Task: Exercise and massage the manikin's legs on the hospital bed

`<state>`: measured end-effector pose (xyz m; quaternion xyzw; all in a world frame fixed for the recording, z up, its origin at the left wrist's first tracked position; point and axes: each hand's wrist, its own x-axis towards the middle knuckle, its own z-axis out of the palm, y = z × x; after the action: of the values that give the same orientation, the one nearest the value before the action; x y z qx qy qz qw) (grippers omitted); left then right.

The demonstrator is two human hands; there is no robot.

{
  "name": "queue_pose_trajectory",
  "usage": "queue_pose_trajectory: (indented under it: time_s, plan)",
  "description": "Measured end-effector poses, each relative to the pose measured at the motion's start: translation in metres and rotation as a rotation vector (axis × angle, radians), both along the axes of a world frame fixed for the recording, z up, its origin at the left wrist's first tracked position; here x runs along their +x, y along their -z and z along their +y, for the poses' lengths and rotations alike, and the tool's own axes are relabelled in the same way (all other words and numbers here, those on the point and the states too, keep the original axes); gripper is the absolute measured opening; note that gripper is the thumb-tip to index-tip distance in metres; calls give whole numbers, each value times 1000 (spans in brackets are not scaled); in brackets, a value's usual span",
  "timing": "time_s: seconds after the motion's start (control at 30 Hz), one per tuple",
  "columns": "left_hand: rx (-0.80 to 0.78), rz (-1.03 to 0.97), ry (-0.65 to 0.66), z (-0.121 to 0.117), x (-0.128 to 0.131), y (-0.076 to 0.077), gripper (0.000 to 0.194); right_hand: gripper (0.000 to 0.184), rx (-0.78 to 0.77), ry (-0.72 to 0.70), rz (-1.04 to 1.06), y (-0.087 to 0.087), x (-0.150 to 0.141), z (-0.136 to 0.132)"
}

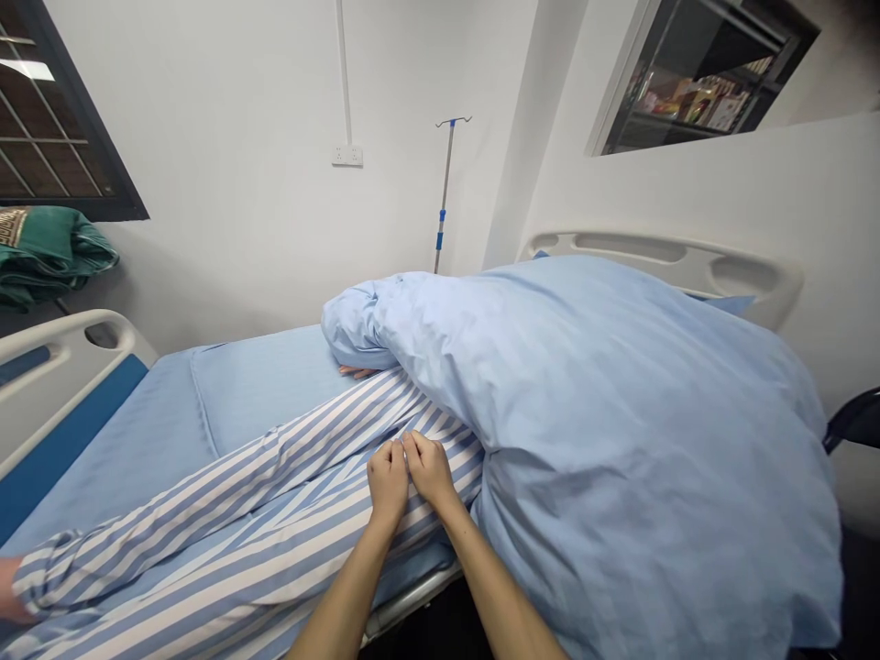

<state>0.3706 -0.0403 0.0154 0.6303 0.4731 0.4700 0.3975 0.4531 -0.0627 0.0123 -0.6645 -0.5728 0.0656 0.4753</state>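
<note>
A person lies on the bed in blue-and-white striped trousers [275,568]. My left hand [387,477] is closed with its knuckles up, over the upper part of the nearer trouser leg. Right beside it is my right hand [427,466], also curled into a fist, and the thumb sides of the two nearly touch. My palms and fingertips face away, so whether any cloth is in them is hidden. A light blue quilt [605,394] is heaped over the person's upper body, its edge just right of my hands. Some fingers [356,371] of the lying person show under it.
Blue sheet [261,385] covers the bed, with a metal side rail [412,600] along the near edge. A footboard [69,367] stands left, a headboard [729,266] at back right. Behind the bed rises an IV pole [445,183]. Green cloth [55,252] lies at far left.
</note>
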Motion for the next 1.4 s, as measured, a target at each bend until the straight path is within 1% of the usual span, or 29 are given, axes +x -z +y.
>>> queue_pose_trajectory:
  time_s: [0.13, 0.2, 0.27, 0.4, 0.47, 0.53, 0.67, 0.73, 0.8, 0.9, 0.97, 1.03, 1.07, 1.13, 1.23, 1.33, 1.4]
  plan:
    - [-38, -124, 0, 2, 14, -16, 37, 40, 48, -42, 113, -1, 4, 0]
    - [-40, -188, 0, 2, 22, -19, 38, 40, 80, -54, 184, -1, 7, 0]
    - [-43, -202, -11, 2, 28, -16, 38, 40, 99, -54, 239, -1, 9, 0]
    - [12, -68, 19, 0, 31, -3, 35, 39, 135, -35, 327, 0, 10, 1]
    - [28, -26, 33, -1, 30, 1, 35, 38, 128, -41, 343, -2, 11, 2]
    - [23, -21, 21, -1, 30, 2, 36, 38, 86, -38, 292, -7, 15, 3]
    - [41, 22, 24, -1, 32, 3, 35, 38, 29, 21, 71, -19, 31, 3]
    - [41, 46, 22, -1, 33, 3, 34, 38, 38, 51, 60, -20, 41, 3]
    - [25, 48, 20, -2, 34, 4, 35, 41, 52, 111, 130, -17, 49, 4]
    - [-13, 16, 82, -2, 30, 4, 36, 43, 55, 204, 201, -10, 56, 6]
    - [-51, -12, 180, -2, 22, 3, 37, 41, 47, 201, 206, -8, 57, 5]
    - [-106, -12, 274, 1, 4, 1, 37, 40, 34, 186, 216, -6, 56, 4]
    - [-120, 4, 298, 3, -9, 1, 37, 40, 22, 190, 223, -6, 56, 3]
    - [-100, 77, 289, 8, -44, 1, 36, 40, -9, 206, 226, -5, 56, 1]
    - [-25, 207, 189, 14, -115, 3, 35, 39, -31, 206, 213, -3, 55, 0]
    - [-5, 261, 34, 18, -197, 5, 34, 38, -36, 208, 206, -4, 53, 1]
    - [12, 296, -39, 22, -249, 4, 34, 36, -41, 210, 206, -6, 51, 1]
